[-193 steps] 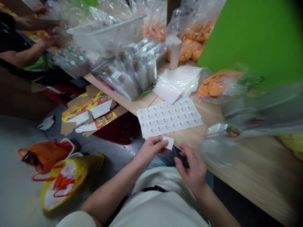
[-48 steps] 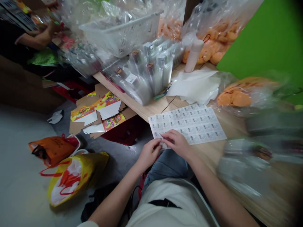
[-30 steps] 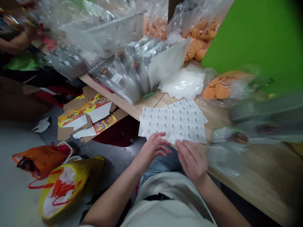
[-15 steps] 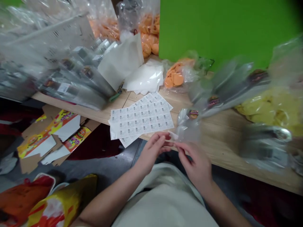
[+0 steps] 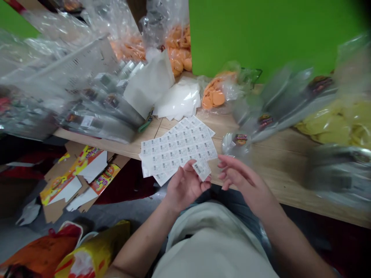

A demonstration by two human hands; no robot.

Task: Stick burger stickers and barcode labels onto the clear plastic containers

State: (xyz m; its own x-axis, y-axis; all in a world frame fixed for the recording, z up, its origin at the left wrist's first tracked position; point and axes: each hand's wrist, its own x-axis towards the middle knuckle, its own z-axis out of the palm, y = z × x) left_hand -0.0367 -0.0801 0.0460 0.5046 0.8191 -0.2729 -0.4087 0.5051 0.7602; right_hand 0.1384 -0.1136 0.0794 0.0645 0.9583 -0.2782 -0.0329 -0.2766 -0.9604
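A single white barcode sticker [image 5: 202, 170] rests at the fingers of my left hand [image 5: 185, 187], which is turned palm up with the fingers half curled around it. Just to the right, my right hand [image 5: 246, 179] is open and holds nothing, its fingers apart and slightly bent. Beyond the hands, overlapping sheets of barcode stickers [image 5: 176, 148] lie on the wooden table [image 5: 269, 170] and hang a little over its front edge. Close to my right fingertips, a clear plastic bag [image 5: 230, 143] with a small burger picture on it lies on the table.
Clear packs [image 5: 116, 116] are piled at the left, beside white paper [image 5: 178, 98]. Orange pieces in a bag [image 5: 214, 96] lie at the back, yellow pieces [image 5: 333, 123] at the right. A green panel [image 5: 269, 34] stands behind. Printed cardboard [image 5: 87, 173] lies lower left.
My hands, together before, have come apart; the right has moved right and opened. The sticker now shows its printed face at my left fingers. The view has shifted slightly.
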